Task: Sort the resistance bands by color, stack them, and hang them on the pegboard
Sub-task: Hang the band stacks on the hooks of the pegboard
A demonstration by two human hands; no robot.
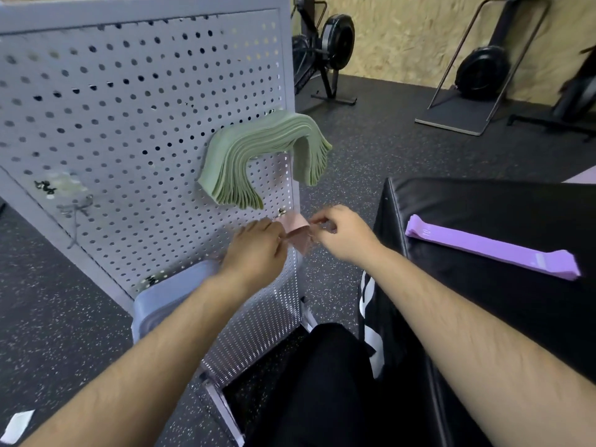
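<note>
On my feed the pegboard (129, 108) is a pale lavender-grey, dotted all over with even rows of round dark holes. Toward its right edge I see the green bands (258, 146), a muted sage. Below them the pink bands (295, 225), a dusty rose, are pinched between the left hand (258, 250) and the right hand (345, 237). The purple bands (490, 246) are a bright lilac against a glossy black padded box (483, 204). I make out a lavender bin (154, 311) at the pegboard's lower edge. The floor (64, 317) is charcoal flecked with white specks, with one white scrap (16, 425) on it. The far wall (403, 37) is mottled tan chipboard. The trousers (322, 382) are plain black.
</note>
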